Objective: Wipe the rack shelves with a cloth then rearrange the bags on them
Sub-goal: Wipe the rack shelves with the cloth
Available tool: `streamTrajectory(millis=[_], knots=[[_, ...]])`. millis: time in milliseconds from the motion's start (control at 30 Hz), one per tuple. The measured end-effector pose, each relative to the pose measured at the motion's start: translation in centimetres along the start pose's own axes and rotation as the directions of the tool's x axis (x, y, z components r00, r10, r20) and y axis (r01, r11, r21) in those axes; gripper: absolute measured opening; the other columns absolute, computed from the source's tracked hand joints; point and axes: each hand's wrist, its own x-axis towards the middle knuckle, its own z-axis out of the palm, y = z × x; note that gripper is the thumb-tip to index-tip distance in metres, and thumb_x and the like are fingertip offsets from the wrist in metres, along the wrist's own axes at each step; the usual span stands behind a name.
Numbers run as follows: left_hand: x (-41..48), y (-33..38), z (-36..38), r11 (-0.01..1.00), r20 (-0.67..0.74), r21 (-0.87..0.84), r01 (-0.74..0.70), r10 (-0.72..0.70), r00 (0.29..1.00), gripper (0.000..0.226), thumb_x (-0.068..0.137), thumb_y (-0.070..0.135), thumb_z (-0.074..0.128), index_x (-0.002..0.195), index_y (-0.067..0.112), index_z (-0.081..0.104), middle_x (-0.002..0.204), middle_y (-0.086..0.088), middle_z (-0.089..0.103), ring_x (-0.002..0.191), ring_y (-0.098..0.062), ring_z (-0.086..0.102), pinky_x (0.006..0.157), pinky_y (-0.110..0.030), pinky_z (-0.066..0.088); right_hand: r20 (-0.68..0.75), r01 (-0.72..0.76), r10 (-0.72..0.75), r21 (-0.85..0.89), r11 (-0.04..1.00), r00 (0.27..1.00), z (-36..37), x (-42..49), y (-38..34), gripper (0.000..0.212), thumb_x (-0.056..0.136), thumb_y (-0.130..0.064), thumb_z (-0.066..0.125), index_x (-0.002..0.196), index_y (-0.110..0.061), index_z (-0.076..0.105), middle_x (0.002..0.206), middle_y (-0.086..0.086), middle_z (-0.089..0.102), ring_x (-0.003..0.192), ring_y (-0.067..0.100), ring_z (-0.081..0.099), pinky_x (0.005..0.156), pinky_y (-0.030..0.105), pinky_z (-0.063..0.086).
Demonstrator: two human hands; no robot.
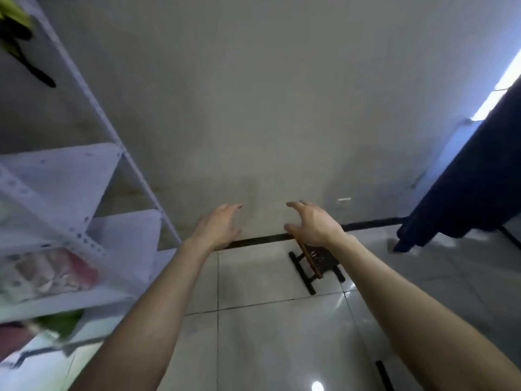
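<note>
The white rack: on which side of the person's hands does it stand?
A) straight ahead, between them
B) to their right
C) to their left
C: the white rack fills the left edge of the view, beyond the left hand, farthest from the right hand.

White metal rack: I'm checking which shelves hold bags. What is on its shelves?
On the white metal rack, a yellow-green bag sits high up, a blurred pink-red bag lower, something green beneath. The frame edge cuts off each shelf's left part.
</note>
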Motion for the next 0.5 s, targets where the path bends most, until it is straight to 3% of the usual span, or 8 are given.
streamTrajectory(millis=[200,500], knots=[[-8.3,-5.6,-1.4,0.969,-0.076,-0.048,0.244,-0.247,0.966,0.067,0.103,0.035,0.067,0.165,0.025,0.040,0.164,-0.003,0.048,0.144,-0.027,0.052,0.110,-0.040,0.048,0.120,0.243,-0.241,0.000,0.970,0.963,3.0,4.5,-6.3,0.070,0.100,-0.049,0.064,0.160,-0.021,0.039,0.157,0.008,0.049,0.133,0.030,0.056,0.108,0.044,0.049],[-19.3,-12.5,-2.7,0.843,-0.145,-0.098,0.529,-0.538,0.831,0.070,0.102,0.039,0.069,0.164,0.030,0.038,0.160,-0.002,0.050,0.135,-0.028,0.059,0.105,-0.045,0.053,0.244,0.539,-0.537,0.067,0.840,0.807,8.6,7.2,-18.3,0.070,0.099,-0.049,0.065,0.158,-0.019,0.041,0.154,0.008,0.050,0.131,0.034,0.058,0.103,0.042,0.051]])
